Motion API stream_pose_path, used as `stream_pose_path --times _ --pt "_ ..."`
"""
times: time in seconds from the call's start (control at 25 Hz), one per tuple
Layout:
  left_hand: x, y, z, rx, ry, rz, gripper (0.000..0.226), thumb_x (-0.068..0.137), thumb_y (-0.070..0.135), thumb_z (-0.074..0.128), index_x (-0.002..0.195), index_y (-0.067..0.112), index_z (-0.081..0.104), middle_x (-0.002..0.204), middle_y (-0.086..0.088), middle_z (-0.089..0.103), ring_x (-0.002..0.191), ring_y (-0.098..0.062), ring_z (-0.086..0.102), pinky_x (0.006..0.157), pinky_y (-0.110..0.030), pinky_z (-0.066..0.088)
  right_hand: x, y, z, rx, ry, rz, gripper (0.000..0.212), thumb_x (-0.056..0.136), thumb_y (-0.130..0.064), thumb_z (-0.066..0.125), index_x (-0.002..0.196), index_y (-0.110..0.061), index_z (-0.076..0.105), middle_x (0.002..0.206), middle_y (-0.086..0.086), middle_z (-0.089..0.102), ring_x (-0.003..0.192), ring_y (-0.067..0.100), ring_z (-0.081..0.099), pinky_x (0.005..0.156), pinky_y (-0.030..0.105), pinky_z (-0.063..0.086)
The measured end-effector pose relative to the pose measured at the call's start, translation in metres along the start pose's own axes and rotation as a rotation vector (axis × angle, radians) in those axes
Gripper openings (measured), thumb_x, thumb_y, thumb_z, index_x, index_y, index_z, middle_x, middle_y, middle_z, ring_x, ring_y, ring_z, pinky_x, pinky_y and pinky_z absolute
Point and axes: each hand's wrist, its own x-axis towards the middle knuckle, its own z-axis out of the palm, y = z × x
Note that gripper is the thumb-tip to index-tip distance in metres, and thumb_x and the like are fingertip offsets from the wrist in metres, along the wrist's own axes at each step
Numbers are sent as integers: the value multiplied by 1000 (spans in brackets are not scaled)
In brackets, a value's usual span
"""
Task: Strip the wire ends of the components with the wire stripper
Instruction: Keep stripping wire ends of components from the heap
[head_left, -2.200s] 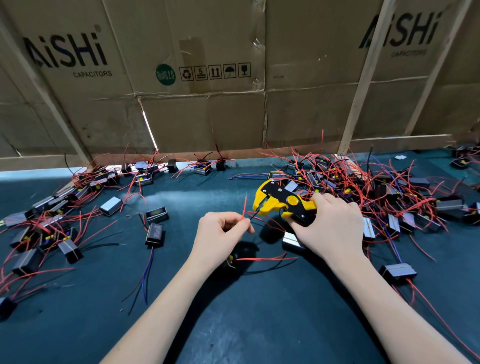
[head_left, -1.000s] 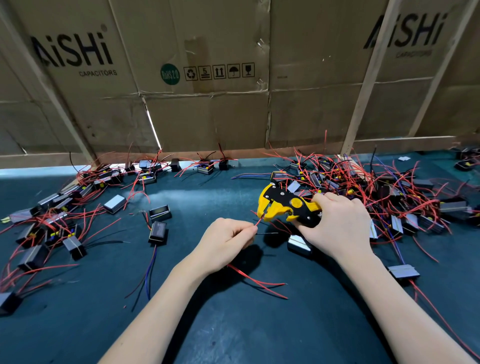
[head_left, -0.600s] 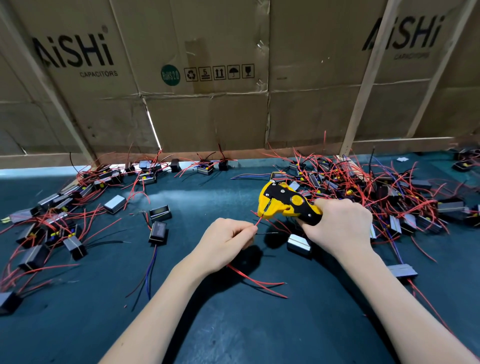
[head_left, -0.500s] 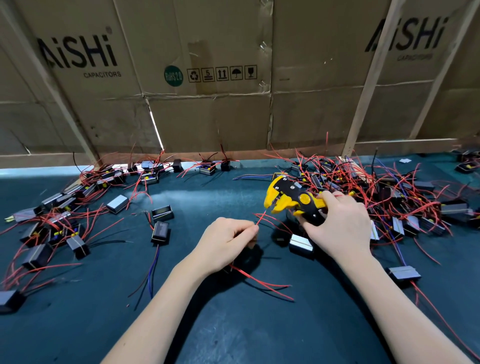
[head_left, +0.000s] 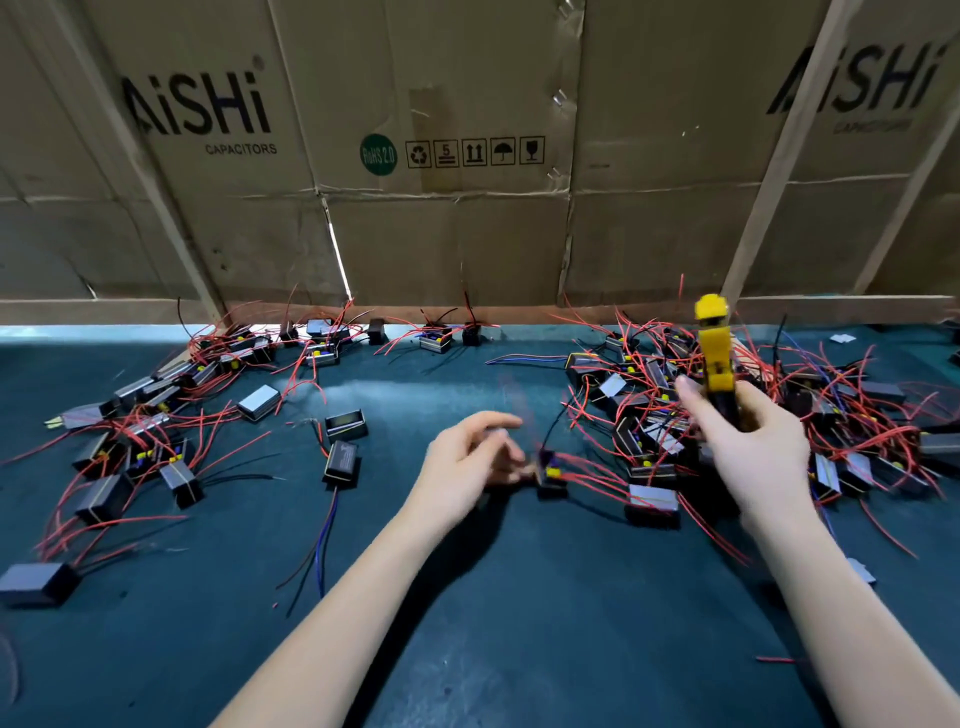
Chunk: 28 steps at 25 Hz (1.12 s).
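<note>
Feeding the next wire squarely into the tool's mouth matters most: pinch the lead close to its tip so it stays straight, seat it fully, then squeeze once, evenly. Your right hand (head_left: 748, 447) grips the yellow wire stripper (head_left: 716, 358) by its dark handles, fingers wrapped around them, with the head pointing up and away toward the cardboard wall (head_left: 467, 234) at the far edge. Your left hand (head_left: 467, 462) is blurred by motion; the fingers look loosely spread and slightly bent, and nothing seems caught between them, though the blur leaves that uncertain. Just to its right a small black component (head_left: 550, 475) with red leads lies on the dark green mat (head_left: 519, 623), near your fingertips; whether they touch it cannot be told. More components are heaped in a tangled pile (head_left: 810, 415) on the right behind the tool, and another scattered group (head_left: 156, 415) sits far left. Both forearms reach forward from the near edge, the right wrist cocked upward, the left held low over the mat.
</note>
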Motion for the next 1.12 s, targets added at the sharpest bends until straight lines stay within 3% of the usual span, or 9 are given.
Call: stream_pose_path --times 0.16,0.32,0.4,0.56,0.64,0.72,0.84,0.96,1.12 --pt "-6 2 -1 373 -137 142 51 95 4 57 142 16 43 133 -2 57 122 -12 54 109 -31 40 -1 -7 -6 201 80 -18 30 71 -69 66 81 -40 70 73 -11 66 77 19 61 82 40 49" --pt "-5 17 -53 916 555 374 27 86 11 64 113 9 62 111 -11 62 104 -32 55 92 -44 43 -4 -17 -10 369 133 -270 24 84 -54 66 92 -32 69 94 8 67 85 25 62 82 39 51" --pt "-8 20 -83 1088 781 147 26 87 23 63 107 7 58 108 -16 61 101 -38 57 83 -47 46 -6 -20 -13 481 -139 -381 38 88 -51 63 97 -15 68 93 13 67 83 34 63 78 37 51" --pt "-12 8 -108 1083 560 -492 51 83 43 68 116 7 53 122 -17 59 112 -37 59 90 -42 48 -14 -18 -3 717 -983 -48 48 93 -48 58 91 0 61 95 26 63 90 43 63 81 45 52" --pt "-11 9 -108 1000 465 -454 27 81 35 69 96 14 63 113 -12 65 105 -32 61 87 -36 50 -22 -13 10 714 -1336 176 51 99 -46 49 94 3 60 109 28 60 106 44 60 92 45 49" --pt "-7 13 -101 909 349 -273 22 80 34 74 83 16 61 98 -5 70 90 -26 61 75 -30 47 -28 1 24 609 -1466 228 54 101 -44 46 96 7 62 124 22 59 126 40 50 102 44 44" --pt "-9 21 -76 686 67 120 28 75 24 82 88 19 58 81 7 67 73 -7 56 64 -18 42 -32 7 36 485 -1402 267 54 96 -48 54 91 3 67 114 7 69 137 20 43 103 34 40" --pt "-9 15 -48 819 -73 365 28 74 11 74 93 20 55 86 9 62 83 -9 54 75 -27 47 -23 -1 35 472 -1045 354 46 78 -57 68 67 -13 71 110 7 71 123 9 55 82 17 46" --pt "-4 4 -39 1103 -85 497 26 77 14 66 98 17 50 94 7 59 91 -17 43 79 -39 44 -18 -2 31 470 -500 273 30 75 -41 75 76 -12 67 108 17 70 108 24 65 86 35 56"
